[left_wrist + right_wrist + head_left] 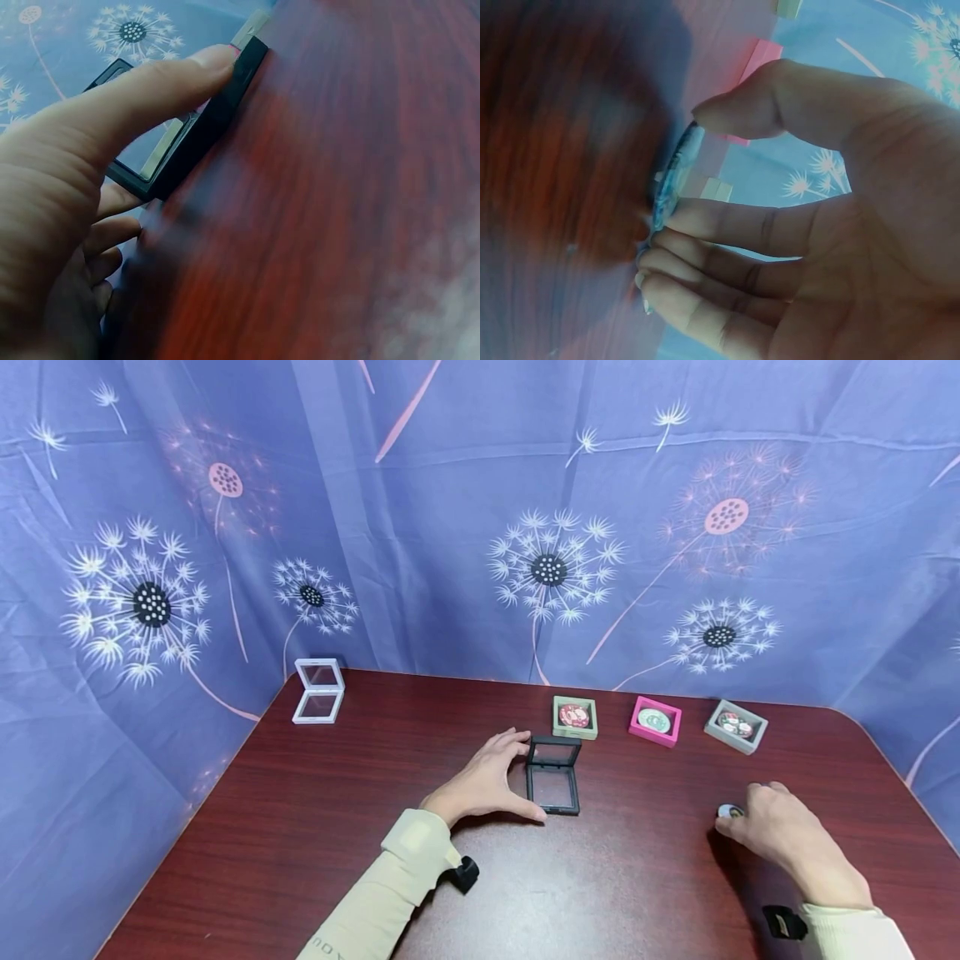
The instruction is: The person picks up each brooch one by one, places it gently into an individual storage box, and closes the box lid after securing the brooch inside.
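Note:
A small black hinged display case [553, 787] with clear panels stands open on the table, its lid tilted up at the back. My left hand [483, 783] holds it from the left, the thumb at the front edge and the fingers near the lid. In the left wrist view the thumb lies along the dark frame [214, 124] of the case. Over to the right, my right hand [787, 837] pinches a small round badge [727, 811] between thumb and fingers. The right wrist view shows this badge [676, 176] edge-on, tilted close to the tabletop; its face is hidden.
Along the back of the table stand a green box [575, 735], a pink box [653, 739] and a grey box [727, 742], each with a round badge inside. At the far left corner is an opened white display case [318, 721]. A blue dandelion-print curtain [450, 568] encloses the table.

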Action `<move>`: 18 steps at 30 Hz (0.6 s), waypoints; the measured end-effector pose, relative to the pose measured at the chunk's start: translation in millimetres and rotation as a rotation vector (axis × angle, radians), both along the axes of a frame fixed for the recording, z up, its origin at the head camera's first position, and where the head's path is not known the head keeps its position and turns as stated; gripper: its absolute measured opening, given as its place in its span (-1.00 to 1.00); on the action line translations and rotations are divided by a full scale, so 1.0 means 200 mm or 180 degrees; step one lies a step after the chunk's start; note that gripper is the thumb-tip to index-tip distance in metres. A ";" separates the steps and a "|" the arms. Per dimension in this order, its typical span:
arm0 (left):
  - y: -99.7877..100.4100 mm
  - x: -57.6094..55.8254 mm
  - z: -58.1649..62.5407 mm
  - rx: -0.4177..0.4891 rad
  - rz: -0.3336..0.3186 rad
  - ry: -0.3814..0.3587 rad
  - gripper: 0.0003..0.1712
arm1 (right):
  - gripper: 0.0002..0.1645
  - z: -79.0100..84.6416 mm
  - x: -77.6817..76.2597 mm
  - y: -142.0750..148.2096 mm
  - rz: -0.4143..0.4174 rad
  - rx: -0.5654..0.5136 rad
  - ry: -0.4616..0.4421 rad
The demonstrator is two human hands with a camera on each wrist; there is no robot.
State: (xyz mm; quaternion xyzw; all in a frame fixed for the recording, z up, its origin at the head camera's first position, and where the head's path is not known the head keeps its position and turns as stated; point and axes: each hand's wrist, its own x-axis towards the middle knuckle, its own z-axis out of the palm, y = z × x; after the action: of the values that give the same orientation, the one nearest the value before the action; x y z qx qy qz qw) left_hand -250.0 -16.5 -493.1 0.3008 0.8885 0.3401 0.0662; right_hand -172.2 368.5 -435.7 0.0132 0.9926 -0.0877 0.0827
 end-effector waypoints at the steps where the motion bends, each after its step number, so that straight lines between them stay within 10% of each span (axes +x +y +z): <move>1: 0.00 0.00 0.00 -0.0027 -0.0006 0.0002 0.10 | -0.44 0.00 0.00 0.00 -0.0003 -0.0011 0.0004; 18: 0.00 -0.01 0.00 -0.0156 -0.0022 0.0060 0.05 | -0.49 0.00 -0.02 -0.13 0.0094 -0.0160 0.0197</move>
State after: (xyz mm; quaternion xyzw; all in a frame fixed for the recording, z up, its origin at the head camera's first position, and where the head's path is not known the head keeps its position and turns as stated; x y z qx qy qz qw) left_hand -251.3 -16.0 -493.9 0.3052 0.8962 0.3151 0.0664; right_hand -175.3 342.7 -434.9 -0.0062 0.9923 -0.1117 0.0536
